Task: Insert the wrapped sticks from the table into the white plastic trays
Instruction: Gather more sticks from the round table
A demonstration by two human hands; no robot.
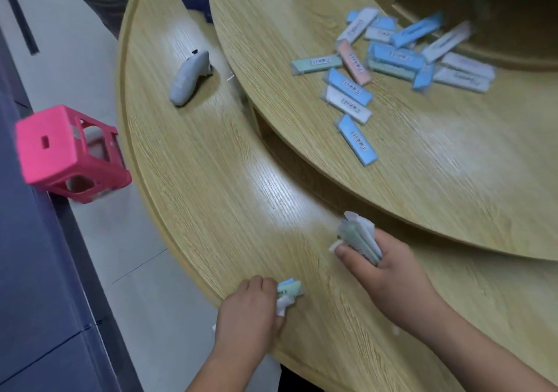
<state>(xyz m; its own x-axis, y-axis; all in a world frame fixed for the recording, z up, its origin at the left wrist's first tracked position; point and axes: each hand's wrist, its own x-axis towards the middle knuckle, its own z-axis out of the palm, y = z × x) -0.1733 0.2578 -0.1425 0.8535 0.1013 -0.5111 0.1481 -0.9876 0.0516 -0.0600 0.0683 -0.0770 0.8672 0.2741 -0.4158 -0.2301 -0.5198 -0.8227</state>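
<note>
Gripping a bundle of wrapped sticks point(360, 240), the right hand point(389, 270) is resting on the tabletop point(211, 186) near its near edge, fingers point(347, 252) curled round them. The left hand point(250, 313), just left, is pinching a few more sticks point(289, 288). Loose sticks point(389, 59) are lying on the raised turntable point(437, 165), far right.

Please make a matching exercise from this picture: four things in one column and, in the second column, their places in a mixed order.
Things
1. pink stool
2. grey controller
3. loose wrapped sticks
4. bundle of sticks

Places
A. on the raised round board
B. in the grip of the right hand
C. on the floor
D. on the lower table top

Pairs: 1-C, 2-D, 3-A, 4-B
</note>
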